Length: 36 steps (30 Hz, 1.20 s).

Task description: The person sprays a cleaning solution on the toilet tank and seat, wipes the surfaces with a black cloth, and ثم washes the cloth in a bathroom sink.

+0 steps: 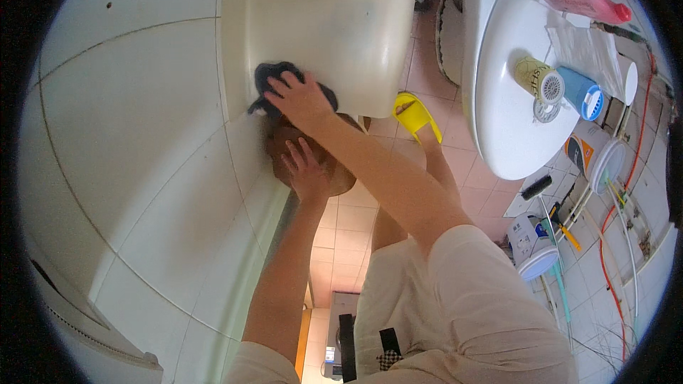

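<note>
My right hand (299,97) lies flat with spread fingers on a dark cloth (272,74), pressing it against the lower left part of a cream-coloured, smooth panel or appliance (331,37) at the white tiled wall (160,90). Just below it, my left hand (307,170) rests with fingers apart on a brown, rounded object (344,176), whose kind I cannot tell; my right forearm hides part of it.
On the right, a white toilet tank lid or ceramic top (512,133) bears a yellow can (533,77) and a blue container (579,90). A pink bottle (581,0) lies beyond. Buckets (531,245) and a brush (538,188) stand below. A yellow slipper (416,117) is on the pink floor.
</note>
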{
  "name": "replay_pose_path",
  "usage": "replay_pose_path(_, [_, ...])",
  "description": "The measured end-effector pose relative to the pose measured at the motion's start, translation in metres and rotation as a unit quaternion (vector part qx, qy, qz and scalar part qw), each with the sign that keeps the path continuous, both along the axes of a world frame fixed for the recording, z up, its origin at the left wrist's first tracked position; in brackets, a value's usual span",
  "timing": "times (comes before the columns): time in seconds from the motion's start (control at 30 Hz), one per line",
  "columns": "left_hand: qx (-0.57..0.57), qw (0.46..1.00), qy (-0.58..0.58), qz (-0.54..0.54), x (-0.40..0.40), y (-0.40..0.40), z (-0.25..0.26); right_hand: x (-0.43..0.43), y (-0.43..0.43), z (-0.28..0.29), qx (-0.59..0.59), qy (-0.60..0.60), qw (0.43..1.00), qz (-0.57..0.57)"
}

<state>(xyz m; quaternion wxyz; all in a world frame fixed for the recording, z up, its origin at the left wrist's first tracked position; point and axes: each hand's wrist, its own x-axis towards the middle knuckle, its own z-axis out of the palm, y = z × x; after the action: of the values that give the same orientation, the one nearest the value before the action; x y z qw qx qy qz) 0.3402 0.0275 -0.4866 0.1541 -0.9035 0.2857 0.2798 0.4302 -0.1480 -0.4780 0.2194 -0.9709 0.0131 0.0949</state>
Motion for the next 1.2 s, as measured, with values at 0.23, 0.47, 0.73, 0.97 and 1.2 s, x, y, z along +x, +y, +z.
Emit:
replay_pose_path(0.23, [0.039, 0.995, 0.064, 0.066, 0.005, -0.017, 0.026, -0.124, -0.074, 0.018, -0.015, 0.052, 0.994, -0.098])
replay_pose_path(0.47, [0.089, 0.995, 0.010, 0.052, -0.001, -0.003, 0.005, -0.147, -0.126, 0.040, 0.256, 0.043, 0.888, -0.380])
replay_pose_path(0.73, [0.095, 0.993, 0.051, 0.048, 0.001, -0.013, 0.009, 0.055, -0.130, 0.042, 0.152, -0.131, 0.932, -0.302])
replay_pose_path(0.97, [0.077, 0.995, -0.002, 0.062, -0.007, -0.001, 0.000, 0.103, -0.044, -0.015, -0.057, -0.098, 0.970, -0.216])
replay_pose_path(1.2, [0.065, 0.974, 0.154, 0.155, 0.008, -0.020, 0.024, 0.004, 0.064, 0.023, 0.210, 0.134, 0.968, -0.030])
